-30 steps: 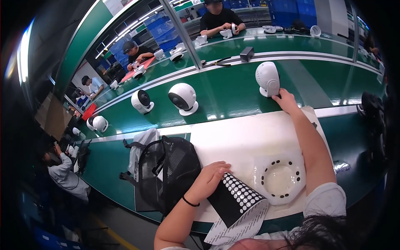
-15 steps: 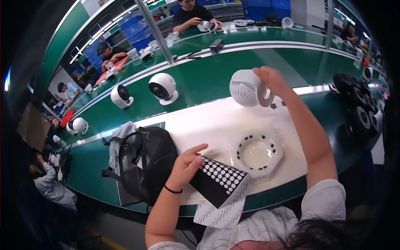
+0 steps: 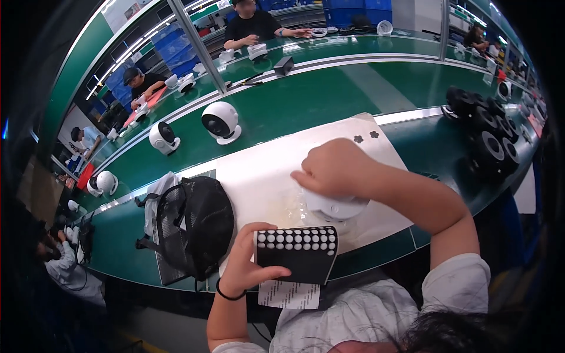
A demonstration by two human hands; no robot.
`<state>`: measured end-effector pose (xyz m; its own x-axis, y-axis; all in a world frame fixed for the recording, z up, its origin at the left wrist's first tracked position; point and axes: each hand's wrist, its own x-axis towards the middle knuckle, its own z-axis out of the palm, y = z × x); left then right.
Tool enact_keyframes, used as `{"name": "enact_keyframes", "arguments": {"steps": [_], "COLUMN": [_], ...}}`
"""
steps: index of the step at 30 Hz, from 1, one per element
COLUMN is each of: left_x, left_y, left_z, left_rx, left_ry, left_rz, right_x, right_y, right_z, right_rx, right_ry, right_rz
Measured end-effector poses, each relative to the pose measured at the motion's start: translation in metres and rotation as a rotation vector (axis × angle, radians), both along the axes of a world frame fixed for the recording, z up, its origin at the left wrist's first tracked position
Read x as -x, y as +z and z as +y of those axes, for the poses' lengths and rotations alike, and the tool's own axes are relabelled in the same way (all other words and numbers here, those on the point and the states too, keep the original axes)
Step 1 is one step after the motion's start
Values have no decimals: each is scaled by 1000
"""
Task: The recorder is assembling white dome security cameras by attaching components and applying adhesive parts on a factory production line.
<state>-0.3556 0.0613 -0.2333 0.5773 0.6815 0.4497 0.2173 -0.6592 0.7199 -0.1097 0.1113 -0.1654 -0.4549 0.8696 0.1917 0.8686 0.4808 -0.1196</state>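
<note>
My left hand (image 3: 242, 260) pinches a black sheet (image 3: 297, 265) with rows of round white pads along its top, thumb in front and fingers behind. White printed backing paper (image 3: 288, 296) hangs below it. My right hand (image 3: 341, 167) is closed over a white rounded camera housing (image 3: 335, 207), its fingertips partly hidden behind the hand. The housing sits low on the white work mat (image 3: 265, 176), over the clear ring-shaped holder (image 3: 296, 206), which is now mostly covered. Two small dark flower-shaped pieces (image 3: 366, 136) lie at the mat's far right corner.
A black mesh bag (image 3: 203, 226) lies left of the mat. Assembled white cameras (image 3: 221, 122) stand on the green conveyor (image 3: 318, 94) beyond. Black round parts (image 3: 488, 132) are piled at the right. A person (image 3: 253, 26) works across the line.
My right hand has brought the housing down and nearer, from above the mat's far side onto the ring holder. My left hand has turned the sheet more level and toward me.
</note>
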Motion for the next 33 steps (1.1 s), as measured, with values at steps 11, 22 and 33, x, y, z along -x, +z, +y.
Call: {"name": "enact_keyframes", "arguments": {"steps": [11, 22, 33], "left_x": [-16, -50, -45], "left_y": [-5, -13, -15], "left_z": [-37, -28, -36], "left_rx": [13, 17, 267], "left_ry": [338, 197, 274], "left_rz": [-224, -851, -649], "right_x": [-10, -14, -31], "right_y": [-15, -20, 4], "right_z": [-48, -66, -69], "right_rx": [-184, 219, 383], "right_ry": [492, 323, 316], "right_rz": [647, 759, 626]}}
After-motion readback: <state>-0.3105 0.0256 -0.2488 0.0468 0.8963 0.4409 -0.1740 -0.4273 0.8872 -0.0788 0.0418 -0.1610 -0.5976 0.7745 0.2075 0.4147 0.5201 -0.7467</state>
